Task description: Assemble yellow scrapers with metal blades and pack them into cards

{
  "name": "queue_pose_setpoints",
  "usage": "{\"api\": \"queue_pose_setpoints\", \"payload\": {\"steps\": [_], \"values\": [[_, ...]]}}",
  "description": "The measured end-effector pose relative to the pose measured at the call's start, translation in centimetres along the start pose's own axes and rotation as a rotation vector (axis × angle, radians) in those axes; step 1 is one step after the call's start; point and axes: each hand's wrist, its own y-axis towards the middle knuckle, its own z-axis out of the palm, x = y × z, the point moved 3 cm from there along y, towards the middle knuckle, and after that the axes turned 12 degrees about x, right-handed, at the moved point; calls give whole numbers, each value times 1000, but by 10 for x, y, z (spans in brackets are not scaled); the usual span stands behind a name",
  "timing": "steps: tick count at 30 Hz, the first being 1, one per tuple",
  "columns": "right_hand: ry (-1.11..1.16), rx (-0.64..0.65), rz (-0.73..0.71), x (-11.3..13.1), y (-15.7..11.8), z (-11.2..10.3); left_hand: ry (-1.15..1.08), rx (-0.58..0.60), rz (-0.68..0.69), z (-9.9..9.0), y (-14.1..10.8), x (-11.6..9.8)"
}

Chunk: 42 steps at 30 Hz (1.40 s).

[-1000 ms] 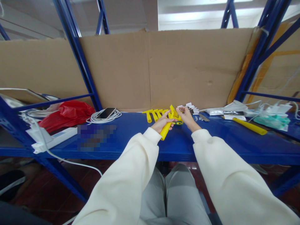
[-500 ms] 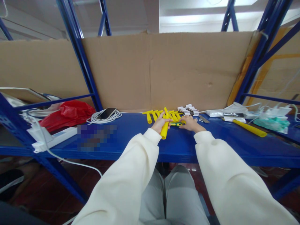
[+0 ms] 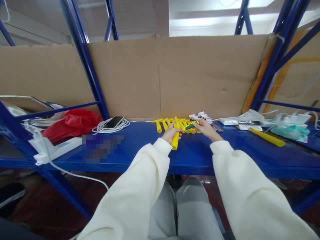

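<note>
My left hand [image 3: 170, 133] is closed round a yellow tool with a thick tubular handle [image 3: 175, 142], its handle end toward me. In my right hand [image 3: 203, 127] is a green and yellow screwdriver [image 3: 190, 126], gripped at its right end and slanting down to the left. Its left end reaches close to the fingers of my left hand; whether it touches the yellow tool cannot be made out. Behind both hands lies a row of several similar yellow tools [image 3: 159, 127]. Small white and dark pieces [image 3: 201, 115] are piled just beyond my right hand.
A phone [image 3: 114, 122] rests on a coiled white cable at the left, beside a red bag [image 3: 72, 123] and a white power strip [image 3: 66, 145]. To the right are a yellow tube [image 3: 267, 137] and plastic bags. Cardboard [image 3: 125, 76] stands behind the blue shelf [image 3: 145, 140].
My right hand has risen slightly and tilted the screwdriver, which lay level before. My left hand keeps hold of the yellow tool in nearly the same place.
</note>
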Motion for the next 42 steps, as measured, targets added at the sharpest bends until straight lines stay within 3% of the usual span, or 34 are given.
{"api": "queue_pose_setpoints", "payload": {"steps": [11, 16, 27, 42], "values": [[34, -360, 39, 12, -9, -14, 25, -36, -57, -4, 3, 5], [176, -475, 42, 17, -12, -17, 31, -1, -86, -7, 7, 7], [453, -403, 101, 12, -8, -14, 22, -20, -124, -3, 4, 4], [412, -357, 72, 11, -6, -13, -15, 18, -95, -8, 7, 7]]}}
